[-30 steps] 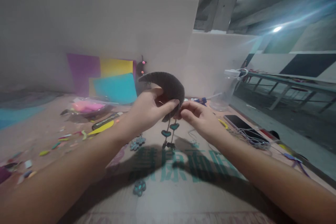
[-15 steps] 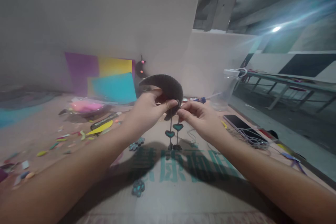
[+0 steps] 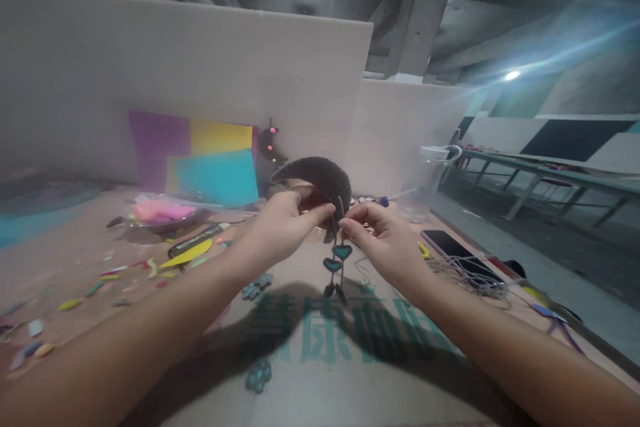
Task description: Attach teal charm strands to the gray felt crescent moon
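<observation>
My left hand [image 3: 295, 220] grips a dark, fuzzy crescent moon [image 3: 325, 173], its thumb across the inner side. My right hand [image 3: 377, 230] pinches a thin cord [image 3: 342, 237] by the moon's lower right end. Two cords dangle there, bearing teal hearts with dark rims, one heart [image 3: 343, 251] slightly above the other heart [image 3: 332, 265], and small dark pieces at their ends. Beneath my left forearm lies a teal and dark flower-shaped piece [image 3: 257, 285]. Nearer to me on the table lies another such flower-shaped piece [image 3: 259, 375].
Coloured paper sheets [image 3: 220, 177] lean on the white partition [image 3: 200, 67], near a small hanging moon [image 3: 270, 143]. Left are a bag of pink clay [image 3: 163, 209], a utility knife [image 3: 197, 241] and scattered scraps. Right are a clear cup [image 3: 417, 187], a phone [image 3: 457, 253] and tangled cable [image 3: 483, 280].
The camera view has tilted up a little, so the scene sits lower. The moon has turned slightly, and a cord now shows across its right end, with the hearts hanging closer together.
</observation>
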`<action>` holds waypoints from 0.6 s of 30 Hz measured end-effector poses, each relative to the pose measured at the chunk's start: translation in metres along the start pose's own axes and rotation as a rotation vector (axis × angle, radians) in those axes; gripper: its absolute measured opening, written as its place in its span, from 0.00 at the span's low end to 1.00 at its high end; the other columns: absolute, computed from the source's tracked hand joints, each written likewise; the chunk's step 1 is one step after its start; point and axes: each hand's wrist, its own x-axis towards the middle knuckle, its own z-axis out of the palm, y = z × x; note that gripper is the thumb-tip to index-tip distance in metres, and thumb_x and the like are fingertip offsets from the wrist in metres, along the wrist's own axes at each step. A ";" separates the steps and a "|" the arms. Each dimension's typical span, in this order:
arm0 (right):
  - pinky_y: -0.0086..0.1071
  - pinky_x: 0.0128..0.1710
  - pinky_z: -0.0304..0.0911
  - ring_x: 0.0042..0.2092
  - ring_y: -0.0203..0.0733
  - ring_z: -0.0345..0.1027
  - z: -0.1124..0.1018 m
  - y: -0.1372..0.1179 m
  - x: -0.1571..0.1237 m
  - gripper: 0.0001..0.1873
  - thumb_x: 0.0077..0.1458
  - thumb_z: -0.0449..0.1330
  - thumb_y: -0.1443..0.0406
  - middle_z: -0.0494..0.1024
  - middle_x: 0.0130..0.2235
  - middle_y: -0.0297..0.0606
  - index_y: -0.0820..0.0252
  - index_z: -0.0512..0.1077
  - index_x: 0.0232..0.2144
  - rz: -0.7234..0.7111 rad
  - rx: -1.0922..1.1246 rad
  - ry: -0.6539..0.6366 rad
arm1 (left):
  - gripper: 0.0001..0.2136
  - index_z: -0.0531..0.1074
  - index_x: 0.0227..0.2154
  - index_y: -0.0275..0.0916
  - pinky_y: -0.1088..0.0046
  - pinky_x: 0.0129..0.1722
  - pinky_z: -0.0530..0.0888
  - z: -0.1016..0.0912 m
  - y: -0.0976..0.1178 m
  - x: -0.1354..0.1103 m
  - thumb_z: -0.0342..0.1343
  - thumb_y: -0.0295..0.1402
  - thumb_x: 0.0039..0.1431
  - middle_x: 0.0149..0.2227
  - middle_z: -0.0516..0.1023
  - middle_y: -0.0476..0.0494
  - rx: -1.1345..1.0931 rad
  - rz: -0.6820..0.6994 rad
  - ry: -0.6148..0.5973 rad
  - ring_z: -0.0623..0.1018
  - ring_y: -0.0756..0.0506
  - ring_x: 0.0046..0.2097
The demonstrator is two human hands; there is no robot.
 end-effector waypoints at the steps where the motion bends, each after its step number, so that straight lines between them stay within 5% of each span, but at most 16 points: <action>1: 0.32 0.32 0.62 0.30 0.37 0.68 0.000 -0.001 0.001 0.10 0.60 0.61 0.59 0.75 0.27 0.33 0.57 0.70 0.28 -0.001 -0.016 0.002 | 0.10 0.75 0.39 0.35 0.63 0.45 0.76 0.000 0.001 0.000 0.57 0.37 0.61 0.41 0.82 0.38 0.035 0.006 0.007 0.81 0.40 0.45; 11: 0.31 0.31 0.61 0.29 0.36 0.67 -0.002 -0.002 -0.001 0.09 0.60 0.60 0.63 0.74 0.26 0.32 0.55 0.66 0.28 -0.234 -0.227 0.090 | 0.11 0.78 0.35 0.39 0.68 0.36 0.74 0.002 0.005 -0.008 0.58 0.42 0.61 0.36 0.84 0.44 0.187 -0.017 0.019 0.81 0.42 0.38; 18: 0.32 0.31 0.62 0.29 0.36 0.67 -0.001 -0.002 -0.003 0.10 0.59 0.62 0.60 0.72 0.27 0.31 0.54 0.65 0.30 -0.200 -0.178 0.061 | 0.17 0.79 0.40 0.42 0.66 0.40 0.75 0.007 0.009 -0.014 0.59 0.50 0.58 0.42 0.84 0.42 0.158 -0.085 0.057 0.81 0.39 0.45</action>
